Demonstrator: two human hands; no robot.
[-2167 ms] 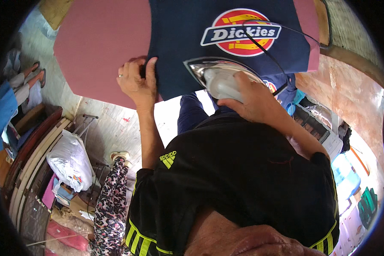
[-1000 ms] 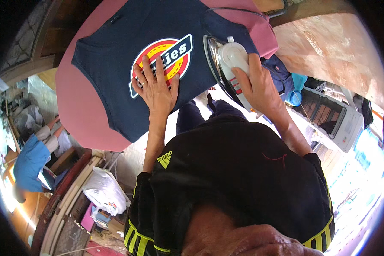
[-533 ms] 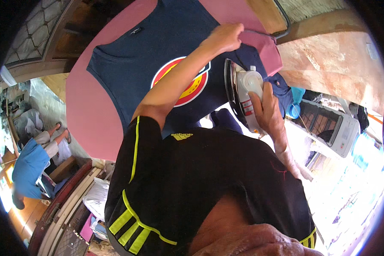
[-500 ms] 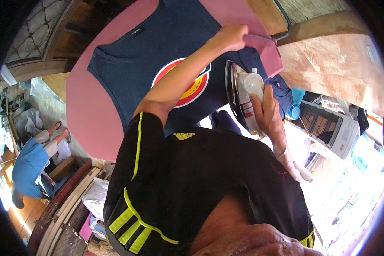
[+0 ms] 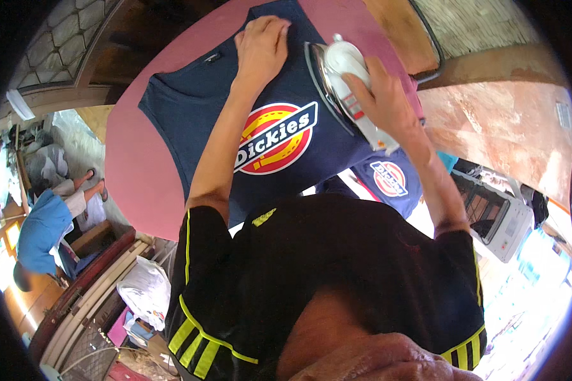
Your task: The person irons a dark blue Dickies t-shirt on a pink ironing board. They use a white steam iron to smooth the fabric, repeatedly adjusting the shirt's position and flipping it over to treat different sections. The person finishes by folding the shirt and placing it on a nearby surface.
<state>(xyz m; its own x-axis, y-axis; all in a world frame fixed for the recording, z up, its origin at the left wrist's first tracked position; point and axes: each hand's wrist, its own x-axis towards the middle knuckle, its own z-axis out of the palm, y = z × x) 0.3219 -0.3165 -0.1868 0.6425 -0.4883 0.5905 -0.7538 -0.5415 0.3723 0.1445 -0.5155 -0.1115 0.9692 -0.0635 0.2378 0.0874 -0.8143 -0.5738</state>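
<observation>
A navy sleeveless shirt (image 5: 203, 114) with a red, yellow and white print lies spread over the pink ironing board (image 5: 133, 171). On its far part rests my left hand (image 5: 260, 47), beside the neckline, fingers curled down against the cloth and their tips hidden. My right hand (image 5: 388, 98) is wrapped round the handle of a white iron (image 5: 346, 60). The iron's metal soleplate edge faces left, just right of the print, over the shirt. Lower right, another dark blue printed piece of cloth (image 5: 388, 181) hangs near the board's edge.
A dark metal loop (image 5: 437, 57) curves beside the board's far right end. To the right stands a white-framed appliance (image 5: 508, 222). A person in blue (image 5: 44, 225) bends over at the left. A white plastic bag (image 5: 145, 289) lies near boards at lower left.
My left hand has moved from the board's far right side leftward onto the shirt's far part. The iron, in my right hand, has moved farther away and slightly left, uncovering the whole print.
</observation>
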